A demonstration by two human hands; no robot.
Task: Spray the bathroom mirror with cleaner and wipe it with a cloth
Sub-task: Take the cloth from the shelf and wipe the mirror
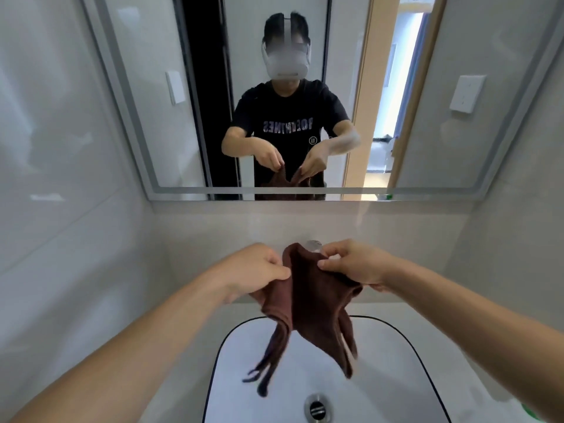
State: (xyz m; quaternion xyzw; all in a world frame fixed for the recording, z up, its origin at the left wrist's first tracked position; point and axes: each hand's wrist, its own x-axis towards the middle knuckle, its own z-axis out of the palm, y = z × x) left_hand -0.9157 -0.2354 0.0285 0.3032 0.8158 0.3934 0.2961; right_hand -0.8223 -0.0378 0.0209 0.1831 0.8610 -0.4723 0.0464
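Both forearms enter from the lower corners and meet over the sink. Between them I hold the brown cloth, bunched at the top, its corners and a frayed strip hanging above the drain. My left hand grips one upper fold, fingers curled and thumb pressed on the fabric. My right hand pinches the opposite fold between thumb and forefinger, remaining fingers curled behind. The mirror hangs on the wall above, well apart from the cloth. I see no spray bottle. I cannot tell whether the glass is wet. I judge wiping not yet begun; the cloth is being arranged for use.
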